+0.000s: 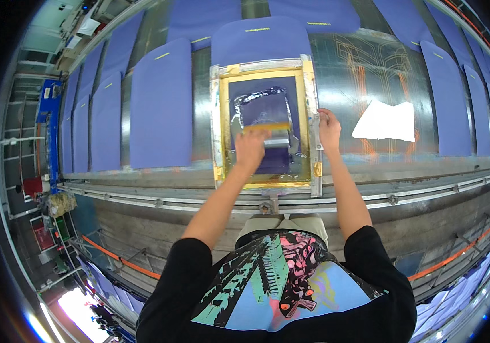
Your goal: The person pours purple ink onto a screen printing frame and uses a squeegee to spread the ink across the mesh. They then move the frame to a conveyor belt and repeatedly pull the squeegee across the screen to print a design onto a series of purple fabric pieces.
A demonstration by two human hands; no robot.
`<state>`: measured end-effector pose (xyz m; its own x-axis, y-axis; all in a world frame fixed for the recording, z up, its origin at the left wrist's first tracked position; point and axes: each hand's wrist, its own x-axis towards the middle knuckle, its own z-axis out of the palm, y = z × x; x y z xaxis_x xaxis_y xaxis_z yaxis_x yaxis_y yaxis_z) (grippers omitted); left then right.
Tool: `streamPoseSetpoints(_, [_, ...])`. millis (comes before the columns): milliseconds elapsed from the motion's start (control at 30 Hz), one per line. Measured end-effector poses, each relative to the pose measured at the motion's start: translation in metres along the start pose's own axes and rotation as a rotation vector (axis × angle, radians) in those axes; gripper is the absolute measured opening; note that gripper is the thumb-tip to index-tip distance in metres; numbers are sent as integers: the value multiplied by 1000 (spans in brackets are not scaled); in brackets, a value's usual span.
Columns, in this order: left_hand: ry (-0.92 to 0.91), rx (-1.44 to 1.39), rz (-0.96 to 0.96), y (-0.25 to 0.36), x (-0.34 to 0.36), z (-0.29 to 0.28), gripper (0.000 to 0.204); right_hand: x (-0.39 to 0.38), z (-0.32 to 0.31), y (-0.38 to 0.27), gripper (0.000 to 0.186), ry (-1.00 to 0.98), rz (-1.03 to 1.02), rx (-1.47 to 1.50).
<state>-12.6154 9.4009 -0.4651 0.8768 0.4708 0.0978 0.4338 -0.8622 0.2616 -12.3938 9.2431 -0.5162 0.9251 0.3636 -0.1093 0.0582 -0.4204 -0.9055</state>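
A screen-printing frame [216,108] with a metal border and yellow-taped inner edges lies flat on the long table in front of me. My left hand [250,150], slightly smeared by motion, is closed on the handle of a squeegee [278,138]. The squeegee lies across the mesh, around its middle. Wet, shiny dark ink [259,96] forms an uneven outline on the mesh [236,86]. At the frame's right side, my right hand [329,131] has its fingers curled on the metal edge. A purple fabric piece [261,43] shows past the frame's far end.
More purple fabric pieces [161,108] lie along the table [330,63] on both sides. A white irregular sheet [387,121] lies right of the frame. A metal rail [199,201] runs along the near edge. At the left stands a blue machine part [50,108].
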Motion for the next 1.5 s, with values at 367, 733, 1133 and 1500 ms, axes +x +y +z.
streamPoseSetpoints(367, [102,-250,-8,-31,-104,-56,62,-35,25,-108,21,-44,-169,-27])
streamPoseSetpoints(733, [107,-169,-91,-325,-207,-135,58,-183,320,-176,20,-86,-84,64])
streamPoseSetpoints(1133, [-106,6,-77,-400,-284,-130,66,-206,403,-171,18,3,-87,-67])
streamPoseSetpoints(1500, [-75,5,-175,-489,-50,-146,46,-203,402,-176,18,-71,50,-55])
